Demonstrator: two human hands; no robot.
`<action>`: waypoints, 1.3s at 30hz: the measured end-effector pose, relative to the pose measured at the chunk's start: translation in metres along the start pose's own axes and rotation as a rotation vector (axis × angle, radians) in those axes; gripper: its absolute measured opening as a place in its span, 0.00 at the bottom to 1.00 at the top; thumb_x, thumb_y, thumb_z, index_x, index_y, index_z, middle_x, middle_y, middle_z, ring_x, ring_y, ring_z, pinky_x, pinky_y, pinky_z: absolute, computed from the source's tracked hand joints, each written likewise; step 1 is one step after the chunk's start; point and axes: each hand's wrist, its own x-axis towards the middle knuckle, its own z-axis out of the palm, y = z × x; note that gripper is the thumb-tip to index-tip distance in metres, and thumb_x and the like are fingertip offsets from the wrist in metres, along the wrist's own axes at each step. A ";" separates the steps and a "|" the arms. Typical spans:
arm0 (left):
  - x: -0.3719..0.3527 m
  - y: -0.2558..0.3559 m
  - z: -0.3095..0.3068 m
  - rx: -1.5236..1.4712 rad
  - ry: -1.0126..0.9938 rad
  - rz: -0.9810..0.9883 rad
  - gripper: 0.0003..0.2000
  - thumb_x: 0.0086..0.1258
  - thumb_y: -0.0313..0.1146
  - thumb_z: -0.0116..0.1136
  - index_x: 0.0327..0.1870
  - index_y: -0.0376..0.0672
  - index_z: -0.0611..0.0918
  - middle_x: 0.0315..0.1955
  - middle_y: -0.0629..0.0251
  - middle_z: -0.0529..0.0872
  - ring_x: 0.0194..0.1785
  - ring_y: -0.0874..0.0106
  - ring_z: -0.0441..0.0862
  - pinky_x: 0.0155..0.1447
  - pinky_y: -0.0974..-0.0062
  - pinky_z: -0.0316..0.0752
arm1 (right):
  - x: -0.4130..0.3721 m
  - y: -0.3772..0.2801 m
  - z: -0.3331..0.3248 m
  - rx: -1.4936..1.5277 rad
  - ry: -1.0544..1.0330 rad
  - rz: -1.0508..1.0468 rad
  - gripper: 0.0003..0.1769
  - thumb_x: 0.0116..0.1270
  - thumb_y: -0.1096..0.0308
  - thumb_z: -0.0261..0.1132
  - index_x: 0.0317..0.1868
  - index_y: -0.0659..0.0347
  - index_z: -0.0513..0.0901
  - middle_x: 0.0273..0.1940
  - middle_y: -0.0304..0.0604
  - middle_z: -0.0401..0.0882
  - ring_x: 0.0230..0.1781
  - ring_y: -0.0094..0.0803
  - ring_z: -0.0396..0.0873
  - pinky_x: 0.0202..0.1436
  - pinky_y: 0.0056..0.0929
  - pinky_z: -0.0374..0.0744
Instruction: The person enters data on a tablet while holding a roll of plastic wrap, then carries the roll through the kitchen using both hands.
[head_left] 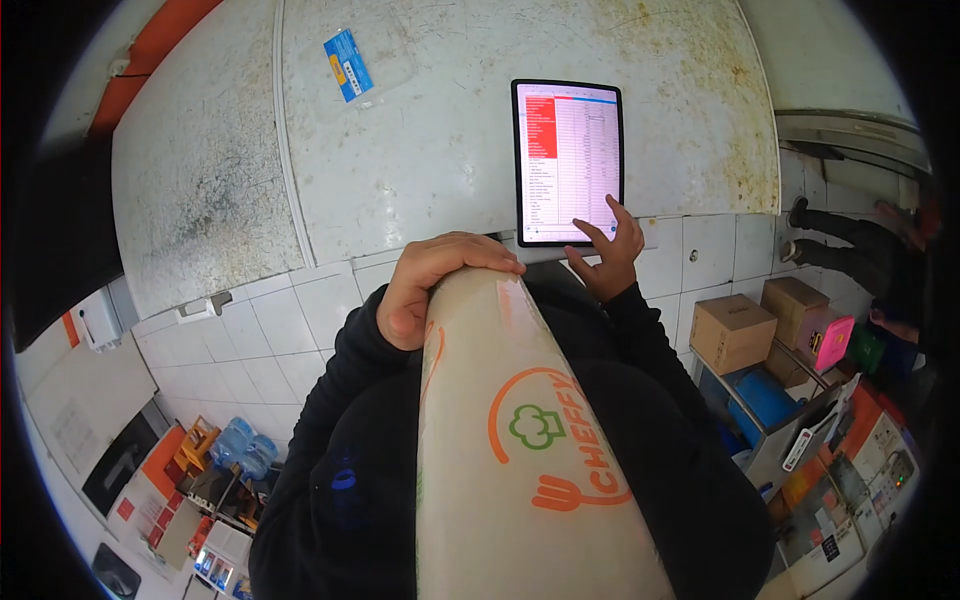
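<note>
My left hand (420, 285) grips the top end of a large cream roll (520, 450) printed with an orange and green "CHEFFY" logo; the roll runs from the hand down to the bottom edge of the view. A tablet (567, 160) is fixed to a stained white panel and shows a spreadsheet with red cells. My right hand (610, 250) holds nothing. Its fingers are spread and one fingertip touches the tablet's lower right screen. Both arms are in black sleeves (660, 400).
The stained white panel (420, 150) carries a blue sticker (348, 64). Cardboard boxes (733, 333) and a pink case (832, 343) sit on shelving at the right. Another person's dark legs and shoes (840, 240) show at the far right. Water bottles (243, 445) stand lower left.
</note>
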 end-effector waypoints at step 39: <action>-0.006 -0.007 0.009 -0.018 -0.017 0.033 0.57 0.52 0.83 0.22 0.46 0.29 0.80 0.41 0.49 0.84 0.44 0.57 0.83 0.50 0.68 0.76 | 0.008 0.000 0.005 0.006 -0.062 0.001 0.27 0.53 0.45 0.68 0.52 0.46 0.83 0.68 0.55 0.55 0.70 0.54 0.51 0.66 0.69 0.44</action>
